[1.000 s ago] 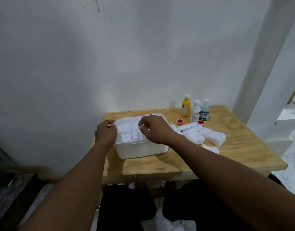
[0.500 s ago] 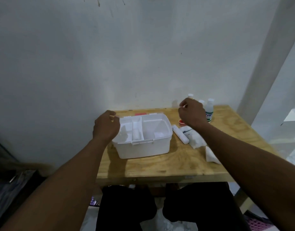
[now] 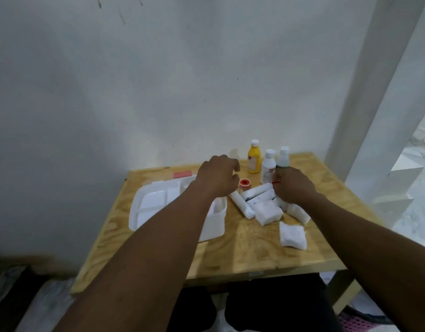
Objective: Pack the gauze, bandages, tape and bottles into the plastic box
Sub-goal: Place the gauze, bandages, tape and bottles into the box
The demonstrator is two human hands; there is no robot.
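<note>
The white plastic box (image 3: 214,224) stands open on the left of the table, its divided tray (image 3: 149,204) showing. My left hand (image 3: 218,178) hovers over the box's far right corner, fingers loosely curled and holding nothing, close to a red tape roll (image 3: 244,183). My right hand (image 3: 294,186) pinches a second red tape roll (image 3: 275,181) beside the white bottle (image 3: 268,167). A yellow bottle (image 3: 254,161) and a clear bottle (image 3: 283,159) stand at the back. Bandage rolls (image 3: 242,207) and gauze packs (image 3: 292,236) lie right of the box.
Everything rests on a small wooden table (image 3: 254,257) pushed against a white wall. A pink flat piece (image 3: 182,174) lies behind the box. A white pillar (image 3: 374,92) rises at the right, past the table's edge. My dark-clothed legs are under the table's front edge.
My left hand left the box's left rim and crossed to its far right corner. My right hand dropped from the bottles onto the red tape roll. The view shifted left.
</note>
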